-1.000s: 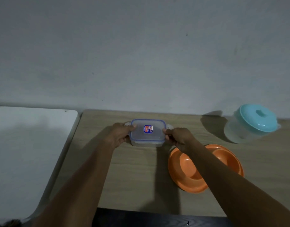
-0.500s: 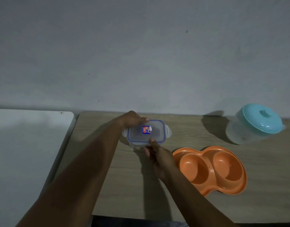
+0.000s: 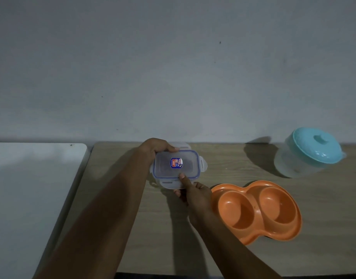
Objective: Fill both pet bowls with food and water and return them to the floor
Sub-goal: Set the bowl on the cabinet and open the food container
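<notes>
A small clear food container (image 3: 176,170) with a blue-rimmed clip lid and a sticker sits on the wooden table (image 3: 324,198). My left hand (image 3: 156,148) grips its far left corner, fingers curled over the lid edge. My right hand (image 3: 193,193) pinches the near side flap, thumb on the lid rim. An orange double pet bowl (image 3: 257,211) lies to the right of my right hand, both wells holding nothing. A clear jug with a turquoise lid (image 3: 311,153) stands at the back right.
A white table (image 3: 32,188) adjoins the wooden one on the left. A grey wall runs along the back edge. A dark strip shows below the table's front edge.
Both hands left the container's short ends. The left went to the far corner, the right to the near flap. The container shifted slightly, and the near and far flaps now stick out.
</notes>
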Available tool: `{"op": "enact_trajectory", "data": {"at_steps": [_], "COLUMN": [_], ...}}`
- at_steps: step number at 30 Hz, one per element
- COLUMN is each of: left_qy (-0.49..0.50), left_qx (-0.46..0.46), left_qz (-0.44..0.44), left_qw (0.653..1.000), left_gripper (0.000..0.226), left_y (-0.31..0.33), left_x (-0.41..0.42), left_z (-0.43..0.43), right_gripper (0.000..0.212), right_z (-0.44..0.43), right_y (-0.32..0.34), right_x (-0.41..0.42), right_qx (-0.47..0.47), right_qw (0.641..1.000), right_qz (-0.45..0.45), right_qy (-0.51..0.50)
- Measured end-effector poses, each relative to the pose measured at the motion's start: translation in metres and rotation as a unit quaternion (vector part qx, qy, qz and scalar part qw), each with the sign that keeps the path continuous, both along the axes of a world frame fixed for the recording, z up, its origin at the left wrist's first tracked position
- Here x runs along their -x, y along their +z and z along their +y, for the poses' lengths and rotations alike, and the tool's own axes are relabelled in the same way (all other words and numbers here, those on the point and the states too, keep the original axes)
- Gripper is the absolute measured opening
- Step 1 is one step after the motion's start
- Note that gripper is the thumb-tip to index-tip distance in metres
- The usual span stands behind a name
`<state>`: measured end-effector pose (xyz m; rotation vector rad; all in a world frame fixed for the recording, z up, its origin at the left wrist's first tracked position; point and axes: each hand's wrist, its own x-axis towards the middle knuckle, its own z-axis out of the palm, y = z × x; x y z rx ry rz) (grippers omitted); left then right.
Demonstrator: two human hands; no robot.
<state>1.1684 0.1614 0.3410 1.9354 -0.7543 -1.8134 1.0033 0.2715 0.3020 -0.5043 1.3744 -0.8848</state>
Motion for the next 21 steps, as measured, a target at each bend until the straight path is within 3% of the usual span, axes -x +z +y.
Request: {"op": "enact_trajectory", "data": {"at_steps": [6, 13, 17, 19, 21], "left_qy": [0.103, 0.114, 0.065, 0.039, -0.008], "left_qx": [0.195, 0.372, 0.426, 0.429, 0.422], "left_qz": [-0.075, -0.042, -0.038, -0.028, -0.049], "left_qw": [0.973, 0.920, 0.901, 0.902, 0.905], "left_gripper": [0.045, 0.020, 0.014, 0.019, 0.023], "left_y": [-0.010, 0.039, 0.060, 0.060, 0.058], "left_x": [0.004, 0.012, 0.001, -0.002, -0.002], "left_z": [0.021, 0.063, 0.109, 0.132, 0.153], "right_gripper": [0.035, 0.035, 0.012, 0.031, 0.048], "right_z": [-0.002, 0.005, 0.013, 0.016, 0.016], "right_y": [0.010, 0.030, 0.049, 0.057, 0.059], "right_x": [-0.003, 0.008, 0.031, 0.047, 0.059], "right_qx": [-0.023, -0.004, -0.043, -0.083, -0.105], "right_qw": [1.000, 0.998, 0.992, 0.977, 0.968], "right_qz": [0.010, 0.032, -0.091, -0.188, -0.220], "right_qy": [0.017, 0.054, 0.069, 0.056, 0.066]}}
